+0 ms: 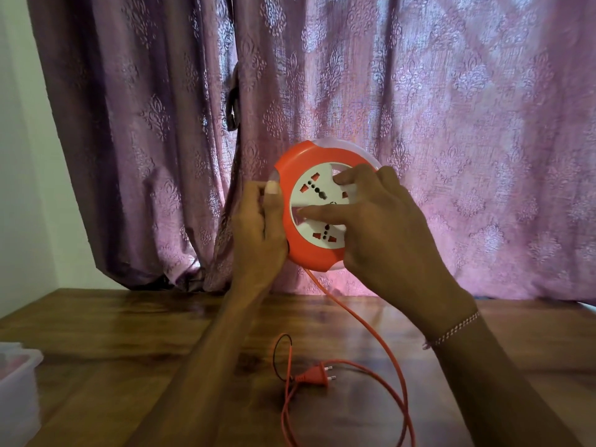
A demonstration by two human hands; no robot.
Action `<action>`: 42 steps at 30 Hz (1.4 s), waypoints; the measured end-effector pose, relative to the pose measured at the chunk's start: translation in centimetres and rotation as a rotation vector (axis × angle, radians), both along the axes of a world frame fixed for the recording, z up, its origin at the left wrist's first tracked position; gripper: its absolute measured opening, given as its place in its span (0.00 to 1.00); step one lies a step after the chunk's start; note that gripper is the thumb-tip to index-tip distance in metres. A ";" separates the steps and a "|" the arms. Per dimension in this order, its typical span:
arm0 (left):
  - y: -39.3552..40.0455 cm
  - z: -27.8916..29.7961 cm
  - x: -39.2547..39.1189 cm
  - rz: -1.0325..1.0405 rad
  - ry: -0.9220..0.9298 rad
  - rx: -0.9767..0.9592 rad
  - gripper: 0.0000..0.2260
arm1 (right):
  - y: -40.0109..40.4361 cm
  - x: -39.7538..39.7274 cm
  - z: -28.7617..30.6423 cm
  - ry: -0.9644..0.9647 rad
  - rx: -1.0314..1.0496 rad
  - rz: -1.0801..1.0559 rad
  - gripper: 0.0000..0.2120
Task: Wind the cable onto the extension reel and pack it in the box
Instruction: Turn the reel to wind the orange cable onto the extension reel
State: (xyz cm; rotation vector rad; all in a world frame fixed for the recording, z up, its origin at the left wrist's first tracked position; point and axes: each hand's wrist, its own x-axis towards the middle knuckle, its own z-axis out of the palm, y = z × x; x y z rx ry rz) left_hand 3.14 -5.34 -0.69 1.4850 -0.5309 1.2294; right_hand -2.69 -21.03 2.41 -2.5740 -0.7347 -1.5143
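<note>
Reel under right fingers, left hand gripping rim (cable dangling)

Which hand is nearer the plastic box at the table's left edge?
Left. The left hand grips the reel by its left rim, toward the plastic box; the right hand rests on the reel's face, farther away.

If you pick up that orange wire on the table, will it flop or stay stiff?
Probably floppy: the orange cable hangs from the reel in a loose curve and loops on the table. Its plug end would likely dangle and swing.
</note>
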 end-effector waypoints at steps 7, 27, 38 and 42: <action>-0.2 -0.2 0.2 0.005 -0.010 0.020 0.12 | 0.3 -0.3 -0.5 -0.070 0.134 -0.075 0.25; 0.0 0.0 0.3 -0.004 -0.019 -0.020 0.12 | -0.3 0.0 0.3 0.135 -0.043 0.061 0.30; -0.2 -0.3 0.2 0.010 -0.027 0.011 0.11 | 0.5 -0.1 -0.5 -0.099 0.111 -0.073 0.25; 0.1 0.0 0.4 0.022 -0.046 -0.003 0.11 | 1.0 0.0 -0.5 -0.106 0.301 -0.088 0.25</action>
